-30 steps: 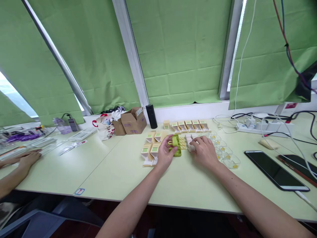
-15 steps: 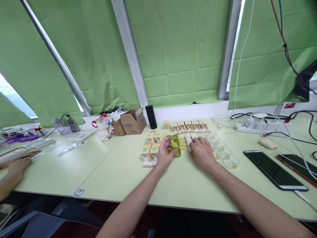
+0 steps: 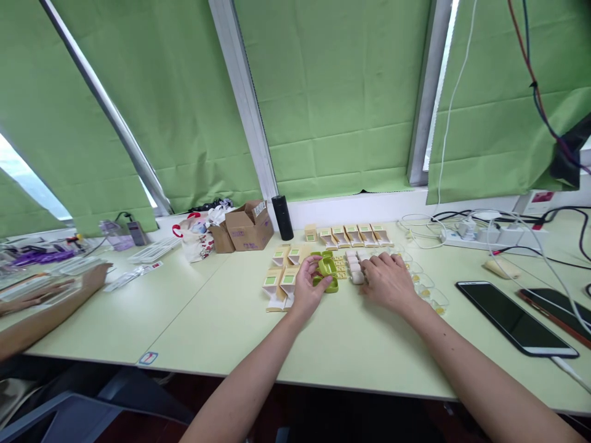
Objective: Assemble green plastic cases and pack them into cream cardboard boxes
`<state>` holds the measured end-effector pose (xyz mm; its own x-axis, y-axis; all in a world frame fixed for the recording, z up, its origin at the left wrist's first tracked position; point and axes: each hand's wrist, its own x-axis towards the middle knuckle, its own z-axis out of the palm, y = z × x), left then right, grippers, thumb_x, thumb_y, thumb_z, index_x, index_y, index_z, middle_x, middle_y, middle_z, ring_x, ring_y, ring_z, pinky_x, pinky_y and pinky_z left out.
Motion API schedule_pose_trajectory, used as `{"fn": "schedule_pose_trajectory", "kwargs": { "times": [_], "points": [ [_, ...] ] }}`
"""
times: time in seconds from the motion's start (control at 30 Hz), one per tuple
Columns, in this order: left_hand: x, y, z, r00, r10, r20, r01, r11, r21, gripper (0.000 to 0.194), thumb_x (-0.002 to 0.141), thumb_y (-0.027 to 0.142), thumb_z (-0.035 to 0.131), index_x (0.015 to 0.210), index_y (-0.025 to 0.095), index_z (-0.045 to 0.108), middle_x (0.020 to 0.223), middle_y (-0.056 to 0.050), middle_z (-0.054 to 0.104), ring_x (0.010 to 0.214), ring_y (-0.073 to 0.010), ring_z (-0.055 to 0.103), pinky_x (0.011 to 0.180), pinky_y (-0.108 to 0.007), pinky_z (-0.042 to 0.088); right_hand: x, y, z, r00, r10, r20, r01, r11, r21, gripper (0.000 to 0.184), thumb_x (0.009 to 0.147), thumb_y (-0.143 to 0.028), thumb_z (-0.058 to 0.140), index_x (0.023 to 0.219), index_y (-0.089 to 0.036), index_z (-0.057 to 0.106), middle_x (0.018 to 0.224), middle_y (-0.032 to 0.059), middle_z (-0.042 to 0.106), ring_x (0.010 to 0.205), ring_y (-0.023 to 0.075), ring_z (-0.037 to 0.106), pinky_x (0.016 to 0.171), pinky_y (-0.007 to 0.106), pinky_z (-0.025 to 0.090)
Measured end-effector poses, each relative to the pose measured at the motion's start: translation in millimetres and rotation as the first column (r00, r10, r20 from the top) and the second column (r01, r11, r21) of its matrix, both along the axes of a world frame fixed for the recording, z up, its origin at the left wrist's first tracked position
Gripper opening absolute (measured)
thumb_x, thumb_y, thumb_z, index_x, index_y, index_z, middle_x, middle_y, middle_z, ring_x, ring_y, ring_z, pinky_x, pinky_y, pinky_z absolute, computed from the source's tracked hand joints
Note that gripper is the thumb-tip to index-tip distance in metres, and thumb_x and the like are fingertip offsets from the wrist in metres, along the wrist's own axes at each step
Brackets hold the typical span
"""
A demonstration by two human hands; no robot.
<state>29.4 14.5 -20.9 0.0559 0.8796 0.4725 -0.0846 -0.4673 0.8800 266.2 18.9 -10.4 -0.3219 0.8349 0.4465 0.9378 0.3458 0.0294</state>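
My left hand (image 3: 305,288) is closed on a small olive-green open case (image 3: 327,266), held tilted between thumb and fingers. Other green pieces (image 3: 332,286) lie just beneath it. To their right are several small yellow squares (image 3: 340,268) and a group of rounded whitish-pink pieces (image 3: 356,278). Palm down, my right hand (image 3: 388,280) hovers at the right side of these pieces with its fingers bent together. Its fingertips are partly hidden, so what they pinch cannot be made out. Beyond that hand lie clear plastic shells (image 3: 438,300) with yellow spots, partly covered by it.
Folded cream boxes with green squares (image 3: 281,280) stand left of my hands, more boxes (image 3: 353,235) behind. A black cylinder (image 3: 282,218) and cardboard box (image 3: 249,231) stand near the wall. Phone (image 3: 512,317), cables and power strip (image 3: 494,237) lie right. Another person's arm (image 3: 60,307) is far left.
My right hand has shifted right, off the whitish pieces and toward the clear shells. My left hand keeps the green case in place. The other person's arm has reached farther forward.
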Motion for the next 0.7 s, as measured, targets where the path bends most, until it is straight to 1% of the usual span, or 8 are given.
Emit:
{"fn": "schedule_pose_trajectory", "kwargs": {
  "times": [0.07,0.13,0.23,0.33,0.53,0.63,0.7],
  "points": [
    [-0.1,0.2,-0.3,1.0,-0.001,-0.001,0.001,1.0,0.001,0.06,0.079,0.042,0.089,0.125,0.022,0.055,0.12,-0.011,0.075,0.105,-0.0227,0.072,0.094,-0.037,0.055,3.8,0.4,1.6,1.0,0.014,0.025,-0.013,1.0,-0.026,0.041,0.076,-0.033,0.08,0.113,-0.019,0.07,0.11,0.0133,0.075,0.111,0.0337,0.056,0.096,0.045,0.031],
    [-0.1,0.5,-1.1,1.0,0.004,-0.004,-0.004,1.0,0.0,0.059,0.08,0.041,0.089,0.125,0.023,0.055,0.12,-0.011,0.075,0.105,-0.0226,0.072,0.094,-0.037,0.055,6.8,0.2,2.4,0.998,0.019,0.053,-0.017,0.999,-0.044,0.041,0.074,-0.025,0.078,0.114,-0.019,0.069,0.109,0.0134,0.075,0.11,0.0333,0.056,0.094,0.044,0.031],
    [-0.3,0.7,-2.3,1.0,0.011,-0.009,-0.011,1.0,-0.003,0.058,0.081,0.039,0.088,0.125,0.023,0.055,0.12,-0.01,0.075,0.105,-0.0222,0.072,0.093,-0.037,0.056,8.6,-1.0,2.6,0.996,0.011,0.091,-0.005,0.998,-0.058,0.028,0.079,-0.016,0.069,0.108,-0.018,0.071,0.105,0.0144,0.074,0.106,0.0321,0.056,0.091,0.043,0.03],
    [-0.4,1.0,-2.9,1.0,0.011,-0.011,-0.011,1.0,-0.002,0.057,0.08,0.038,0.088,0.125,0.023,0.055,0.118,-0.01,0.075,0.104,-0.0218,0.072,0.092,-0.036,0.056,8.5,-2.3,2.6,0.994,0.013,0.105,-0.006,0.998,-0.066,0.018,0.084,-0.012,0.063,0.099,-0.018,0.072,0.101,0.015,0.073,0.104,0.0315,0.055,0.09,0.043,0.03],
    [-0.1,1.7,-3.4,1.0,0.02,-0.01,-0.02,1.0,0.001,0.056,0.081,0.036,0.087,0.125,0.022,0.055,0.12,-0.01,0.074,0.108,-0.0226,0.072,0.093,-0.036,0.055,8.3,-3.9,6.8,0.994,0.024,0.104,-0.017,0.998,-0.066,0.014,0.083,-0.011,0.063,0.088,-0.018,0.074,0.099,0.0146,0.073,0.103,0.0317,0.058,0.09,0.044,0.031],
    [-0.1,2.4,-3.6,1.0,0.022,-0.007,-0.022,1.0,0.01,0.056,0.08,0.036,0.088,0.125,0.022,0.055,0.121,-0.01,0.074,0.11,-0.0234,0.071,0.094,-0.036,0.055,8.0,-3.8,11.2,0.999,0.037,0.028,-0.035,0.997,-0.065,0.013,0.081,-0.013,0.065,0.088,-0.018,0.075,0.098,0.0129,0.074,0.103,0.0313,0.06,0.09,0.044,0.034],
    [0.0,2.4,-3.4,1.0,0.02,-0.004,-0.02,1.0,0.016,0.056,0.08,0.036,0.088,0.124,0.022,0.055,0.121,-0.011,0.074,0.111,-0.0236,0.071,0.094,-0.036,0.055,6.9,-2.4,13.6,0.993,0.047,-0.112,-0.054,0.997,-0.053,0.013,0.083,-0.017,0.065,0.089,-0.02,0.075,0.101,0.0113,0.075,0.104,0.0307,0.061,0.091,0.044,0.036]
  ]
}}
